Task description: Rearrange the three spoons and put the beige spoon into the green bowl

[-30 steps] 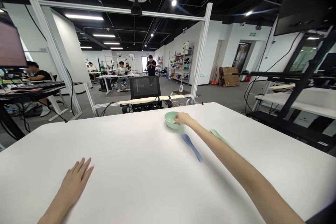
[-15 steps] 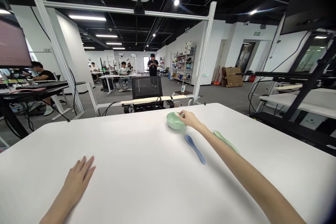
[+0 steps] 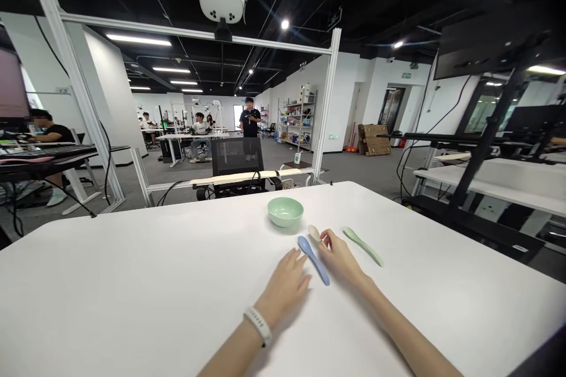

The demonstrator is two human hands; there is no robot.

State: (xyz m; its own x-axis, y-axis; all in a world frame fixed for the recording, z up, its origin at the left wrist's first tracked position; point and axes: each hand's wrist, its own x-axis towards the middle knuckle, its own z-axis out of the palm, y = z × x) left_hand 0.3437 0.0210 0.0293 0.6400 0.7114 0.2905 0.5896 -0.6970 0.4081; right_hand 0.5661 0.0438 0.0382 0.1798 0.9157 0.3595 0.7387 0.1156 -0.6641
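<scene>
My right hand [image 3: 339,256] pinches the handle of a cream-white plastic spoon [image 3: 314,233], whose bowl sticks out past my fingertips. My left hand [image 3: 285,285], with a white band on its wrist, lies on the white table [image 3: 132,265] with its fingers apart. Its fingertips are right beside a blue plastic spoon [image 3: 314,260], and I cannot tell if they touch it. A pale green bowl [image 3: 285,212] stands farther out, a little apart from both hands. A pale green spoon [image 3: 363,246] lies to the right of my right hand.
A white metal frame [image 3: 327,100] rises beyond the table's far edge, with a white camera unit [image 3: 220,3] hanging from its top bar. A black chair [image 3: 237,157] stands behind the edge. Beyond, a person stands and others sit at desks.
My right hand has come back from the bowl toward me with the cream spoon in it. My left hand has slid right to the blue spoon. The view has tilted slightly.
</scene>
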